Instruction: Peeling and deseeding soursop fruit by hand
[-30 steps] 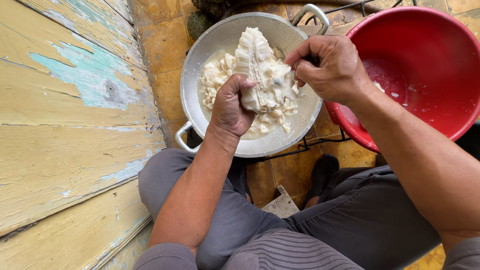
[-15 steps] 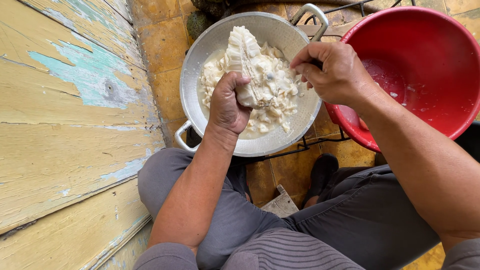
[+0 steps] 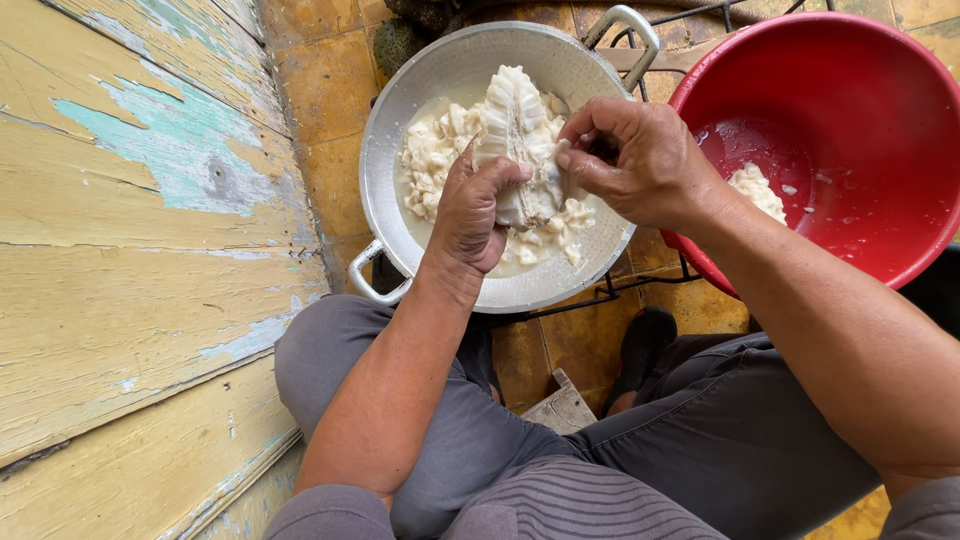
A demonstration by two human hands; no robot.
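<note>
Head view, top centre: the left hand wraps its fingers around a white ribbed chunk held above the metal pan. Right hand, fingers curled together, pinches the chunk's right edge. Red basin sits upper right, touching the pan's handle.

A rustic home cooking spot is showing: peeling wooden planks left, worn yellow floor tiles, metal pan far.

No packages, labels, signs, screens (none anywhere) visible.
</note>
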